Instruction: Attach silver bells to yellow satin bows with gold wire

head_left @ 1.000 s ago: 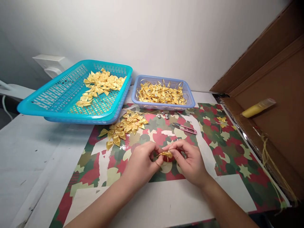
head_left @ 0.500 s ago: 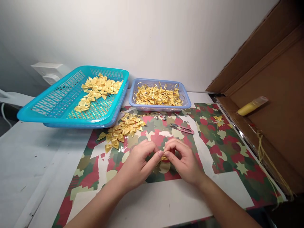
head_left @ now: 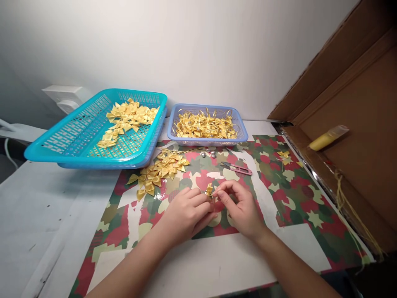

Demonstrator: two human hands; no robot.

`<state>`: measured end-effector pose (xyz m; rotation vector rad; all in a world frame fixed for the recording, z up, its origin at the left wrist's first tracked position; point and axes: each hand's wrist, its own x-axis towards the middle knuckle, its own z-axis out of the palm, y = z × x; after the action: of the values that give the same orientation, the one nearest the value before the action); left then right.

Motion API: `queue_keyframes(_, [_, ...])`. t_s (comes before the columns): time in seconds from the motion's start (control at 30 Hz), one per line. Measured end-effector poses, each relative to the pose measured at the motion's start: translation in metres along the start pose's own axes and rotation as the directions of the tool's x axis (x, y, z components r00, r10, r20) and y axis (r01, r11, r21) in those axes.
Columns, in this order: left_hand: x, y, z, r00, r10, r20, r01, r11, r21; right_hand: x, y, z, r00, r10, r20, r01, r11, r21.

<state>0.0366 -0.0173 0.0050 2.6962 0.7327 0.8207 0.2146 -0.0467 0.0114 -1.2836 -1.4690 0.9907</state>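
Note:
My left hand (head_left: 186, 211) and my right hand (head_left: 240, 207) meet over the camouflage-patterned mat (head_left: 279, 198), fingers pinched together on one small yellow ribbon bow (head_left: 209, 190) held upright between them. A loose pile of yellow bows (head_left: 159, 169) lies on the mat just beyond my left hand. Small pink thread snips (head_left: 237, 167) lie beyond my right hand. A few little silver beads (head_left: 209, 154) sit near the purple basket.
A turquoise mesh tray (head_left: 62, 140) with several bows stands at the back left. A purple basket (head_left: 173, 124) of gold pieces stands behind the mat. A cardboard box (head_left: 356, 124) with a yellow tube (head_left: 327, 138) is on the right; a single bow (head_left: 283, 154) lies near it.
The bow has turned from lying flat between my fingers to standing upright. Both hands have shifted slightly away from me. The view has tilted a little.

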Motion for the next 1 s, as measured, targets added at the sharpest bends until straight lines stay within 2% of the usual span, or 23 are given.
queue_keyframes(0.07, [0.001,0.002,0.003,0.998,-0.041,0.055,0.044,0.997,-0.055,0.001,0.0,-0.001,0.999,-0.045,0.01,0.045,0.995,-0.084])
queue_keyframes(0.13, [0.001,0.004,0.006,0.98,-0.193,0.041,0.197,0.973,-0.12,0.001,-0.001,-0.001,0.997,-0.065,0.033,0.068,0.989,-0.127])
queue_keyframes(0.23, [0.001,0.008,0.007,0.886,-0.463,-0.023,0.447,0.866,-0.225,0.001,-0.002,-0.001,0.994,-0.094,0.047,0.101,0.979,-0.179])
queue_keyframes(0.27, [0.001,0.009,0.007,0.852,-0.523,-0.034,0.497,0.827,-0.264,0.001,-0.003,-0.001,0.992,-0.116,0.043,0.123,0.973,-0.197])
queue_keyframes(0.33, [0.001,0.011,0.007,0.813,-0.581,-0.044,0.539,0.778,-0.322,0.001,-0.004,-0.001,0.986,-0.166,0.031,0.169,0.96,-0.221])
queue_keyframes(0.4, [0.002,0.012,0.007,0.812,-0.581,-0.058,0.529,0.774,-0.346,0.002,-0.005,-0.001,0.978,-0.209,0.008,0.206,0.952,-0.227])
queue_keyframes(0.67, [0.005,0.016,0.006,0.868,-0.484,-0.116,0.422,0.839,-0.342,0.003,-0.005,-0.004,0.961,-0.275,-0.032,0.266,0.948,-0.172])
queue_keyframes(0.77, [0.007,0.017,0.007,0.898,-0.435,-0.064,0.381,0.842,-0.382,0.004,-0.005,-0.005,0.963,-0.27,-0.004,0.265,0.947,-0.181])
queue_keyframes(0.87, [0.008,0.018,0.008,0.898,-0.44,-0.001,0.392,0.801,-0.453,0.004,-0.006,-0.006,0.969,-0.246,0.014,0.244,0.951,-0.192])
queue_keyframes(1.0, [0.009,0.018,0.008,0.883,-0.468,-0.029,0.398,0.781,-0.481,0.005,-0.006,-0.007,0.975,-0.219,0.032,0.221,0.954,-0.201])
